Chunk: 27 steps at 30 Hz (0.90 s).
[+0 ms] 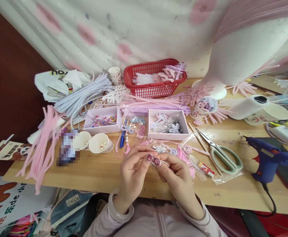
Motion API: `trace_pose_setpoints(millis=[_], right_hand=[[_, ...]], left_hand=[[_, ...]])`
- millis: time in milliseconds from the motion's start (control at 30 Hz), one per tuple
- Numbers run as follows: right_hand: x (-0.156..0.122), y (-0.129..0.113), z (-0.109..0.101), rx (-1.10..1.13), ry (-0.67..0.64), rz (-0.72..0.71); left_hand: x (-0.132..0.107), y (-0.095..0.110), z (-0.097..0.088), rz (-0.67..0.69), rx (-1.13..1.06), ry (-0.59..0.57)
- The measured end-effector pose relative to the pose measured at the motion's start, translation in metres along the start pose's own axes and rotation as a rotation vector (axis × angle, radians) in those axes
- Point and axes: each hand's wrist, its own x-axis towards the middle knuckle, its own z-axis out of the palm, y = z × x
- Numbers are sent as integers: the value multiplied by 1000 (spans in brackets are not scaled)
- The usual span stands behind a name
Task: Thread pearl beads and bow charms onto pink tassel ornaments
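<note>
My left hand and my right hand meet above the front edge of the wooden table. Both pinch a tiny piece between thumb and fingertips, too small to name. A thin white thread or wire seems to run from it. Just behind my fingers lie a strand of pearl beads and a pink tassel. A blue pen with a beaded charm lies to the left of them.
Two white trays of beads and flower trims, paper cups, pink pipe cleaners, a red basket, green-handled scissors, a blue glue gun and a white mannequin base crowd the table.
</note>
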Motion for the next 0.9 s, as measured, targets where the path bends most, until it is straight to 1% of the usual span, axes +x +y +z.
trace_pose_setpoints(millis=[133,233,300,333,433,600,700,800,900], right_hand=[[2,3,0,-13,51,-12],[2,3,0,-36,68,-34],[1,2,0,-47,77,-52],[1,2,0,-49,83,-57],[0,1,0,-54,91,-57],[1,0,2,-58,91,-55],[1,0,2,-37,83,-28],[1,0,2,-14,75,-13],[1,1,2,5,70,1]], left_hand=[[-1,-3,7,-230,-270,22],[0,-3,11,-387,-461,83],[0,-4,11,-428,-508,115],[0,-4,11,-425,-493,113],[-3,-6,8,-336,-320,77],[-8,-4,2,-57,52,44],[-10,-3,1,87,196,22],[-10,-3,0,174,261,31],[-8,-3,0,203,342,54]])
